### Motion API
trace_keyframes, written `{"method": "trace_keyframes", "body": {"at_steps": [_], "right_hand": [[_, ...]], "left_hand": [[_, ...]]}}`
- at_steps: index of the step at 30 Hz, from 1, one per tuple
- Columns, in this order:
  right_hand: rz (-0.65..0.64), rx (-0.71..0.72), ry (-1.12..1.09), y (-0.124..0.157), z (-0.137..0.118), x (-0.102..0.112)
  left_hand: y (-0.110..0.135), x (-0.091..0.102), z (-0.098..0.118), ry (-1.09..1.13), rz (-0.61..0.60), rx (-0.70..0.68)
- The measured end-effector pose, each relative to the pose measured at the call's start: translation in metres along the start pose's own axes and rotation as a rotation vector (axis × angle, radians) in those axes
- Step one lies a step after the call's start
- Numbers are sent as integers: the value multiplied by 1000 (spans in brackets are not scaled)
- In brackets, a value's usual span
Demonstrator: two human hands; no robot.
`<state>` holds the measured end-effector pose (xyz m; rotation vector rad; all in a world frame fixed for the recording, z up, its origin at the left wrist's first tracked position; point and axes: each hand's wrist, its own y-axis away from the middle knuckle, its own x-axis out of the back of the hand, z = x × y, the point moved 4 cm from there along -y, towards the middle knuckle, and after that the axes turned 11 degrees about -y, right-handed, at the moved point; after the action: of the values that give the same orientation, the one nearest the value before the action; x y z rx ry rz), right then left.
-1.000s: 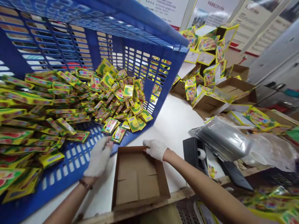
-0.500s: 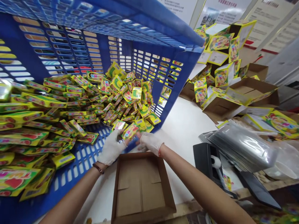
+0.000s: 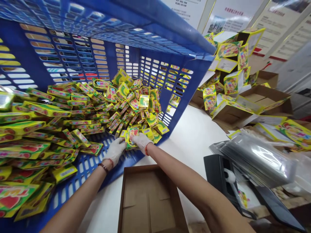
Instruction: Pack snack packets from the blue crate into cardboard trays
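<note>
"What are the fingers doing?"
"The gloved right hand [image 3: 143, 142] has its fingertips on a small box [image 3: 133, 132]; the gloved left hand [image 3: 115, 150] is at its left side, fingers bent. I can't tell whether either grips it."
"Where's that box?"
"Between the hands, at the near side of the blue basket [image 3: 194, 42], before a heap of similar boxes [image 3: 125, 110]."
"And further out?"
"An open cardboard tray [image 3: 136, 215] nearer the wearer, on the white table [image 3: 194, 132]; clear plastic bags [image 3: 257, 158] to the right."

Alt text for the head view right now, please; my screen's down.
White-gloved left hand and right hand meet at a small yellow-green packet in a blue crate of similar packets. Nearer the wearer, an open cardboard box rests on a white table.
</note>
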<state>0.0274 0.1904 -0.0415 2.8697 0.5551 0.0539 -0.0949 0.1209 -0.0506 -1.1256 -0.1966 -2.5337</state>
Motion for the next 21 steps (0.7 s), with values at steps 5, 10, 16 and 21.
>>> {"method": "trace_keyframes", "body": {"at_steps": [5,10,16,21], "right_hand": [[6,67,341,22,-15,28],[-300,174,1064,48,-15,41],[-361,183,905,49,-20,35],[-198,45,290,39,-7,38]], "left_hand": [[-2,9,6,-169,33,-179],[-34,13,20,-409,-7,-341],[-53,15,25,-562,-106,-393],[-56,21,23,-488,-210,-338]]}}
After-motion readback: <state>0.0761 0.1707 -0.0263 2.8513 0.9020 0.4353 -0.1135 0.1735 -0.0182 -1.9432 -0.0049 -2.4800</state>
